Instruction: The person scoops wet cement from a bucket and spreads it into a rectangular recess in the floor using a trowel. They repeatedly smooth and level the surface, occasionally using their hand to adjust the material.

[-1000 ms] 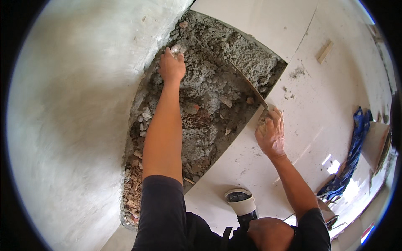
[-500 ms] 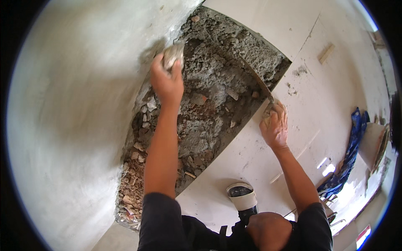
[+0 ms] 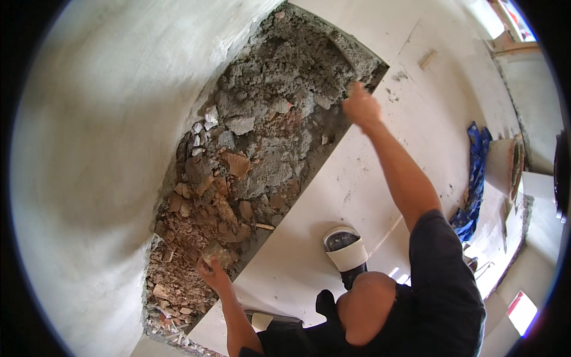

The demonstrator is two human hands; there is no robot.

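Note:
My right hand (image 3: 363, 109), slightly blurred, is closed round the handle of a trowel (image 3: 351, 58). Its blade lies against the grey mortar (image 3: 285, 65) at the far right of an open strip of floor. Low on the left, my left hand (image 3: 215, 275) has its fingers round a pale brown chunk of rubble (image 3: 218, 254), just above reddish-brown debris (image 3: 178, 271). Part of the chunk's underside is hidden. Broken brick pieces (image 3: 238, 165) and a flat grey lump (image 3: 240, 125) lie between my hands.
A plastered wall (image 3: 107, 149) borders the strip on the left. Large pale tiles (image 3: 309, 244) edge it on the right, with my sandalled foot (image 3: 346, 250) on them. Farther right are a blue cloth (image 3: 476, 178), a bucket (image 3: 502, 163) and a small wood piece (image 3: 428, 59).
My left hand has swung from the far wall side down to the near rubble, chunk in its fingers. My right hand has moved the trowel off the tile edge, farther over the mortar.

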